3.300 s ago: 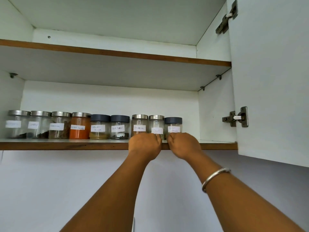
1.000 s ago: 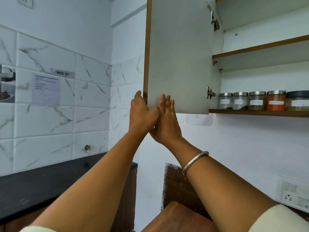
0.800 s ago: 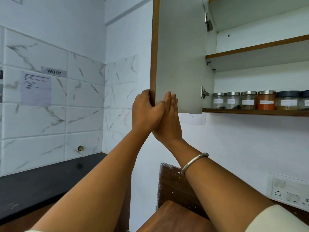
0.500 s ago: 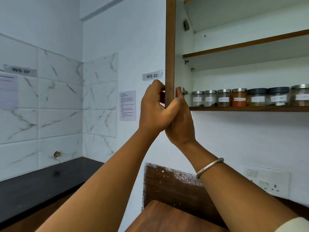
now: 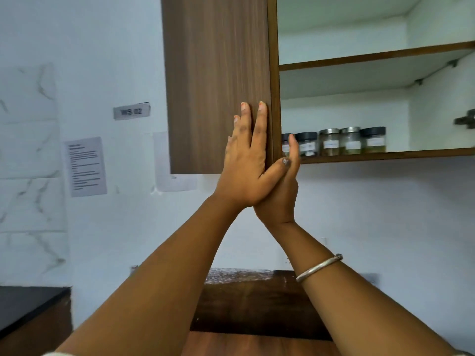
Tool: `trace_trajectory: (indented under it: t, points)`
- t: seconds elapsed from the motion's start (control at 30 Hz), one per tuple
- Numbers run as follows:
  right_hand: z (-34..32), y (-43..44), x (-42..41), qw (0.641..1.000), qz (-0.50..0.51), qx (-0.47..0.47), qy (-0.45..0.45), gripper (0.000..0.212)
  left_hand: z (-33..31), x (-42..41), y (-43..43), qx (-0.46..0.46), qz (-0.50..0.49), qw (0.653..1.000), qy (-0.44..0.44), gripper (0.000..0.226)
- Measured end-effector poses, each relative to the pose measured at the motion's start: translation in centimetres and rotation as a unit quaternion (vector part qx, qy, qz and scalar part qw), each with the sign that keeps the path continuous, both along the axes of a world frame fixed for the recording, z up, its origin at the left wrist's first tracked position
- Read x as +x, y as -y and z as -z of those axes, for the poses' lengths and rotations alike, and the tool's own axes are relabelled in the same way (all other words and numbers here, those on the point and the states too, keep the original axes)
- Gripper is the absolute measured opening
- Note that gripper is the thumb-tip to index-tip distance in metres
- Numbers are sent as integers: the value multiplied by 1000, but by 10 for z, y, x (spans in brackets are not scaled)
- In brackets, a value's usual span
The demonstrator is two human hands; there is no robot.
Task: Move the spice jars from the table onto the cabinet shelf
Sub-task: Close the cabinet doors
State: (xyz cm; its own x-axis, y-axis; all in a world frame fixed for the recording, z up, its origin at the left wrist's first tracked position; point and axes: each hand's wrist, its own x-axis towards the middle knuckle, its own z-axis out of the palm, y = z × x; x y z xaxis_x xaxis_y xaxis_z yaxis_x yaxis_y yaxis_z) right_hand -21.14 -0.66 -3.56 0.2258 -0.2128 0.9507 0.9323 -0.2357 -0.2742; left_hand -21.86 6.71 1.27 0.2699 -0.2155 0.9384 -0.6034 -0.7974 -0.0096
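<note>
**Inspector:** Jars: position and attitude?

**Assistant:** Five jars [image 5: 329,141] are in view, in a row along the front of the lower shelf [image 5: 385,155] of the cabinet [image 5: 344,47]. All stand upright, long axis vertical, lids up, white labels facing out. The row runs left to right. Two lids are dark and two are steel. The leftmost jar is partly hidden, so its lid cannot be told.

**Inspector:** Left hand?

**Assistant:** The arm reaches up. The left hand [image 5: 246,163] lies palm-flat on the outer face of the door [image 5: 216,83], near the door's right edge. The fingers are straight, slightly spread and point up. It holds nothing. The thumb angles right, across the other hand.

**Inspector:** Right hand?

**Assistant:** The right hand [image 5: 280,199] is raised just beside the left, edge-on to the camera, at the door's free edge. The fingers are straight and point up, and nothing is gripped. One fingertip overlaps the leftmost jar, but contact cannot be told. There is a bangle [image 5: 318,268] on the wrist. The forearms converge in a V at the hands.

**Inspector:** Door?

**Assistant:** It stands vertical with its wood-grain face to the camera, covering the cabinet's left part. Whether it is fully seated cannot be told.

**Inspector:** Table?

**Assistant:** A strip of table [image 5: 257,345] shows at the bottom, between the arms.
</note>
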Motion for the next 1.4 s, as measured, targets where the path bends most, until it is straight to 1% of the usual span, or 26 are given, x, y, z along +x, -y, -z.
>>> trace_trajectory:
  t: [0.03,0.07,0.13,0.17,0.2,0.23,0.27,0.3,0.33,0.4,0.43,0.5,0.57,0.63,0.77,1.03,1.17,1.27,1.4]
  points:
    - [-1,9,6,1000,-3,20,-4,41,0,8,8,9,-8,1000,-6,83]
    - [-2,19,15,1000,7,20,-12,33,0,16,19,12,-27,999,-22,82]
    - [-5,45,25,1000,21,6,-16,28,1,29,47,9,-43,998,-44,80]
    - [-5,54,32,1000,11,15,-19,26,1,37,54,3,-50,998,-43,80]
    - [-5,65,44,999,45,-2,-13,27,0,47,60,0,-60,997,-43,78]
    - [-6,76,51,999,45,-10,-10,27,0,54,66,0,-71,997,-43,77]
    - [-5,85,61,997,66,-35,-1,28,1,64,72,1,-81,996,-42,77]
    - [-6,93,71,993,108,-56,-2,30,2,73,79,1,-88,995,-41,77]
    - [-6,102,81,986,146,-81,-2,36,2,80,84,1,-93,995,-40,76]
    - [-6,114,98,982,136,-127,-30,50,2,95,92,2,-104,994,-44,77]
    - [-7,118,106,971,182,-154,-31,55,2,103,96,1,-111,993,-45,77]
    - [-8,123,121,952,259,-161,-20,59,1,116,102,7,-126,990,-56,78]
    - [-7,128,133,945,295,-144,-11,58,1,132,110,7,-131,989,-67,77]
    - [-6,133,145,932,331,-143,-20,58,0,146,119,-1,-134,988,-76,73]
    - [-9,142,171,920,346,-174,-62,64,-1,174,131,-4,-151,984,-90,71]
    - [-12,156,230,914,344,-206,-66,67,-1,228,145,-12,-186,978,-91,70]
    - [-12,159,254,906,355,-215,-85,73,0,251,148,-16,-205,975,-86,69]
    - [-10,158,270,894,386,-209,-96,77,0,266,150,-18,-214,973,-79,69]
    - [-8,156,284,891,416,-170,-73,68,4,281,150,-25,-233,971,-45,67]
